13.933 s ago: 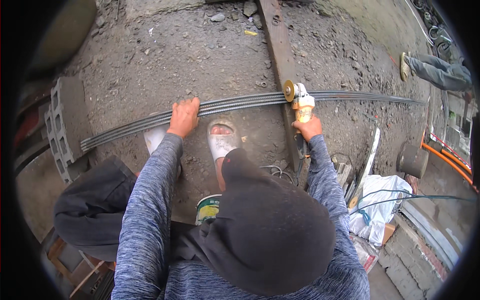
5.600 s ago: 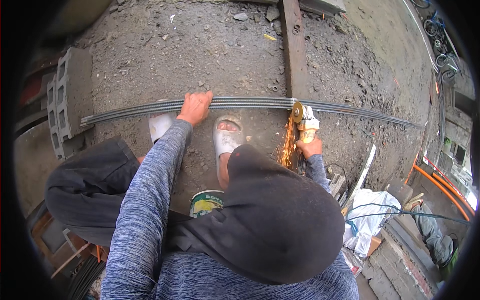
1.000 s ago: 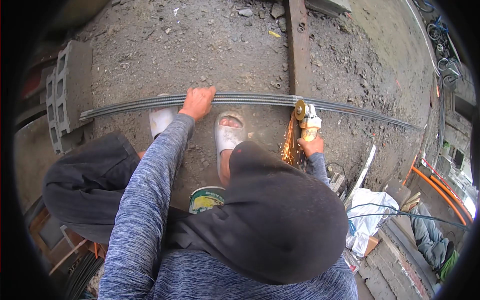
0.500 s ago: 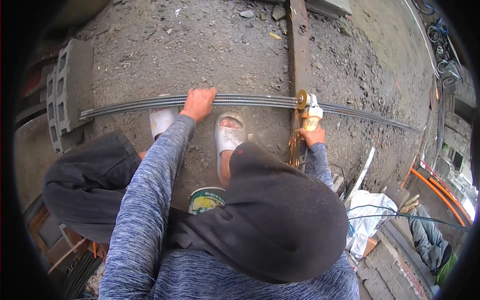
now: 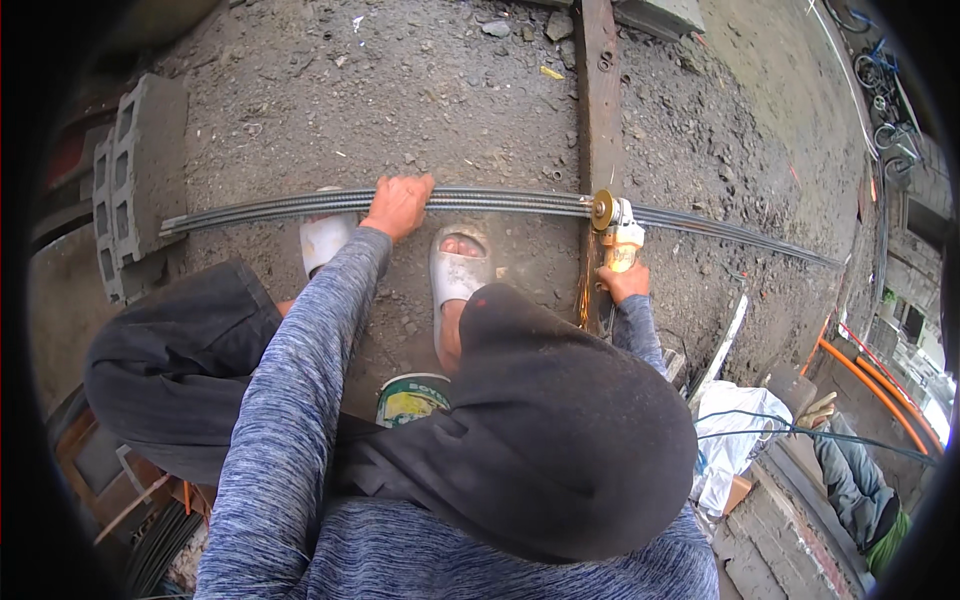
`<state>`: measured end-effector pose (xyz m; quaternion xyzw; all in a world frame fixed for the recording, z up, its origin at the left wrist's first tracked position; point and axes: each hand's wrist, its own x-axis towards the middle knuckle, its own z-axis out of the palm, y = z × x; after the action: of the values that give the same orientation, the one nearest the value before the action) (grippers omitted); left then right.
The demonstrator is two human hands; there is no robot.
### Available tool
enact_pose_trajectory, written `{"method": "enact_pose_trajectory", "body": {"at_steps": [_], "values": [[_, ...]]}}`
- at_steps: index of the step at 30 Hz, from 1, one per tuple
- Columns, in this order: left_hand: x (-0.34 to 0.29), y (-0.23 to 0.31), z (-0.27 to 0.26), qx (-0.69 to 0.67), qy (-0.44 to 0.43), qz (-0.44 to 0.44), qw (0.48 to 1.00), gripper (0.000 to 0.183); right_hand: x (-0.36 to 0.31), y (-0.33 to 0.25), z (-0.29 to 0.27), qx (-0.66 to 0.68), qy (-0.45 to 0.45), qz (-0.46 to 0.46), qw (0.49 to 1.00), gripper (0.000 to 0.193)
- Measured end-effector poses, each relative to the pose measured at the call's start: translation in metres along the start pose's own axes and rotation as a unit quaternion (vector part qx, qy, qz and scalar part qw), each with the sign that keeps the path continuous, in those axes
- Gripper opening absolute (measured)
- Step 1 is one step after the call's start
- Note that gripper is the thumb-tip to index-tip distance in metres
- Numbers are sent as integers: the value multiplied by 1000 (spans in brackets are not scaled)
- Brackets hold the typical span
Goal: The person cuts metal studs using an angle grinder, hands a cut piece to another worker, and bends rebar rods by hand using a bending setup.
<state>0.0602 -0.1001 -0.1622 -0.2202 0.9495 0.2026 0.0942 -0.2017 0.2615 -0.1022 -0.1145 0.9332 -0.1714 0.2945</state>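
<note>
A bundle of ribbed steel rebar lies crosswise in front of me, its right part resting over a dark wooden beam. My left hand is closed around the bundle, left of the middle. In my right hand is a yellow angle grinder, gripped by its body. The grinder's round cutting disc stands against the bars above the beam. Orange sparks stream from there toward me. My right fingers are partly hidden by the grinder.
Hollow concrete blocks stand at the left end of the bars. My feet in light slip-on sandals are just below the bundle. A green-and-white bucket sits between my legs. A white sack and a dark cable lie at lower right.
The grinder and my right hand have shifted slightly down toward me, the disc staying at the bars. The spark stream is narrower. My left hand keeps its place.
</note>
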Motion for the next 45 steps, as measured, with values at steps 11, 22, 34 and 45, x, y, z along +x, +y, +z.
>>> {"method": "enact_pose_trajectory", "body": {"at_steps": [11, 22, 34, 45], "values": [[0, 0, -3, -19, -5, -3, 1000, 17, -21, 15, 4, -11, 14, -12, 1000, 48], [1, 1, 0, -18, 4, -2, 1000, 19, -1, 12, 5, -8, 9, -4, 1000, 45], [0, -1, 4, -17, 11, -3, 1000, 19, 4, 4, 5, 0, 32, -18, 999, 46], [-2, -4, 7, -26, 16, 6, 1000, 16, -6, 6, 2, 3, 2, 6, 1000, 45]]}}
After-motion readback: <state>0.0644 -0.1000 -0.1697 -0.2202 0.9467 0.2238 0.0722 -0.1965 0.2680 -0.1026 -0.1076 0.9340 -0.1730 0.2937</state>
